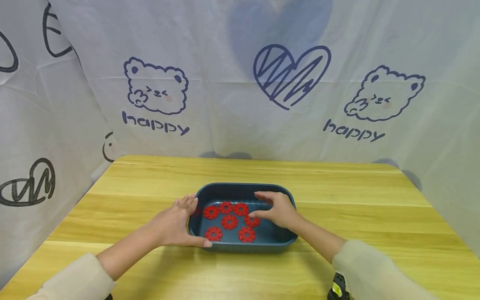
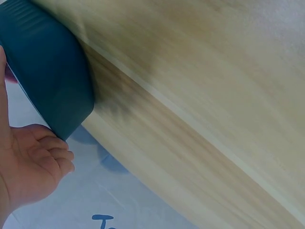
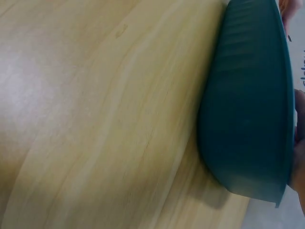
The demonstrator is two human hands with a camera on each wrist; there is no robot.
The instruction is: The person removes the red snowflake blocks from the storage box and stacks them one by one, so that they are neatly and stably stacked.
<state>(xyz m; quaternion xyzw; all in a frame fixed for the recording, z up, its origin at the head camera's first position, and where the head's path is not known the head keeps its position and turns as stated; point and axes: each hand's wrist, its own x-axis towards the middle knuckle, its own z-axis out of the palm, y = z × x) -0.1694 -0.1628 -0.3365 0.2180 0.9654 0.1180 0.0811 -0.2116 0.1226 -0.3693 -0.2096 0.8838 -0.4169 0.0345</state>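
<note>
A dark blue-green plastic basin (image 1: 240,247) stands on the table, its side wall close in the left wrist view and the right wrist view. Several red notched snowflake discs (image 1: 229,222) lie flat on its floor. My left hand (image 1: 178,223) holds the basin's left end, the thumb along the front rim and the fingers at the back left corner. Over the basin's right part is my right hand (image 1: 279,210), thumb and fingers apart with nothing between them. Its thumb tip is beside a red disc (image 1: 252,221) and partly covers it.
The wood-grain table (image 1: 356,208) extends on both sides of the basin. A white cloth (image 1: 225,125) with blue bear, heart and "happy" drawings hangs behind it. Near the right sleeve, a small black device (image 1: 337,287) shows at the lower edge.
</note>
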